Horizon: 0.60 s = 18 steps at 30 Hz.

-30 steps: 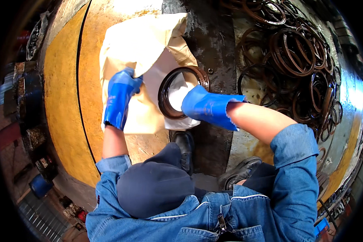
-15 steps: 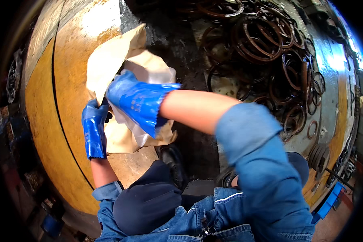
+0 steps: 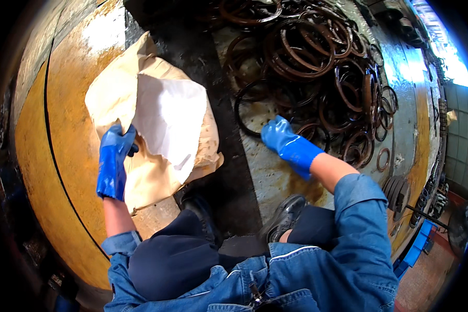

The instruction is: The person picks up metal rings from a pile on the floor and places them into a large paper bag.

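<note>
My left hand (image 3: 115, 156), in a blue rubber glove, is closed on the edge of a large tan paper sack (image 3: 112, 96). The sack's mouth gapes, baring its white inner lining (image 3: 169, 114); what lies at its bottom is hidden. My right hand (image 3: 286, 140), gloved the same way, is low over the floor with its fingers bent. Its fingertips are at the near edge of a thin black ring (image 3: 236, 112), at the left side of a heap of oily brown rings (image 3: 307, 67). The fingertips are hidden, so a grip on the ring cannot be made out.
A worn yellow plate (image 3: 62, 161) with a dark seam lies along the left. Between sack and rings runs a dark wet strip (image 3: 229, 161). My black shoes (image 3: 286, 216) stand near. Round discs (image 3: 397, 192) and a blue bin (image 3: 418, 243) are at the right.
My right hand has come out of the sack's mouth and swung right to the heap of rings. The sack's mouth now shows wider; my left hand keeps its hold. The view has shifted slightly right.
</note>
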Motion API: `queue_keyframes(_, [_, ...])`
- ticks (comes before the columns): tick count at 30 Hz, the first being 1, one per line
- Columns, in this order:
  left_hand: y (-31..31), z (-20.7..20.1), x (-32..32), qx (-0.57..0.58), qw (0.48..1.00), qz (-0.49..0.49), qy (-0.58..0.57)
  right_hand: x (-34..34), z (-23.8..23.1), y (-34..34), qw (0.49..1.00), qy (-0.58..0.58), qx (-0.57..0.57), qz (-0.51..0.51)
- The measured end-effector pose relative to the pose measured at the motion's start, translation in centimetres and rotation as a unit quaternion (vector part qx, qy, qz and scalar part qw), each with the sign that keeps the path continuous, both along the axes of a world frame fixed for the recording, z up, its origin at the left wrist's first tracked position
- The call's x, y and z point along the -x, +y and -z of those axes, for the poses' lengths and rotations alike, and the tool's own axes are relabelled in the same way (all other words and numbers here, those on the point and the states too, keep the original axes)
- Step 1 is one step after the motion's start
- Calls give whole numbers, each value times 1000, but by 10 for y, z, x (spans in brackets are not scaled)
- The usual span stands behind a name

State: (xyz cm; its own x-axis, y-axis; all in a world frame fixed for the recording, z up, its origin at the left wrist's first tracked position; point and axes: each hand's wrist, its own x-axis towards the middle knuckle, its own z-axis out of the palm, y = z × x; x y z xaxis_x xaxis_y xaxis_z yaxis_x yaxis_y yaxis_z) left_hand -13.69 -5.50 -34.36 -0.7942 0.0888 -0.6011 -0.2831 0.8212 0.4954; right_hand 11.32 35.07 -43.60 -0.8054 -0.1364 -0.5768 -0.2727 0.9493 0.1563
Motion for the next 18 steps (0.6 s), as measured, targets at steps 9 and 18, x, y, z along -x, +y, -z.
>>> queue_keyframes(9, [-2, -5, -8, 21, 1000, -18, -5, 35, -153, -31, 990, 128, 38, -47])
queue_keyframes(18, [16, -7, -4, 82, 996, 1, -18, 115, -186, 126, 954, 233, -6, 186])
